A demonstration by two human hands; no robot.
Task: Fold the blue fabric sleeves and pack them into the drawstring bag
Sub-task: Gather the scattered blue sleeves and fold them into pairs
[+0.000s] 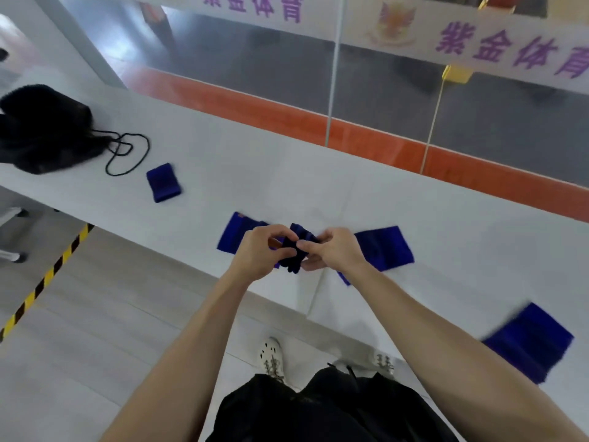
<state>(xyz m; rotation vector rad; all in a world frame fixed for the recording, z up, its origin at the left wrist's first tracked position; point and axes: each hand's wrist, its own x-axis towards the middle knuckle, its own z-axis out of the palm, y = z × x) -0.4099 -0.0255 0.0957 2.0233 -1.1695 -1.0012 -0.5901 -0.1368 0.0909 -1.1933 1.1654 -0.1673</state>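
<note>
While the left hand and right hand meet just above the white bench, their fingers curl in and pinch a bunched sleeve between them. Under them lie a left flat sleeve and a right flat sleeve. 1 folded sleeve sits near the black drawstring bag, far left; a blurred sleeve lies at lower right.

One wide-angle camera, worn on the person's head, looks forward and steeply down. The left hand and right hand pinch a blue fabric sleeve at mid-frame, near the lens, with the forearms entering from the bottom edge. The white table crosses the view on a slant. The person's white shoes show below, and a glass wall fills the top.
</note>
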